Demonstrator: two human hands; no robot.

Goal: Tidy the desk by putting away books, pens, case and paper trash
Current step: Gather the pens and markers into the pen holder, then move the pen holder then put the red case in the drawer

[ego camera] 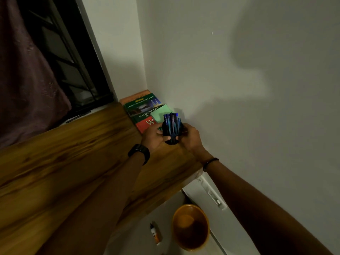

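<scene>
Black pen holder (pixel 168 131), full of blue pens (pixel 172 120), is clasped from both sides by the left grip (pixel 156 137) and right grip (pixel 191 137).

Both arms reach forward from the near side toward the far corner, and the two hands meet there. The left hand (pixel 156 135) comes from the near left, and its fingers curl round the left side of a black pen holder (pixel 172 129). The right hand (pixel 191 138) grips the right side of the same holder, with its back turned up. The left wrist wears a black watch (pixel 138 153), the right wrist a thin dark bracelet (pixel 210 163). Both forearms are bare and almost straight.
</scene>
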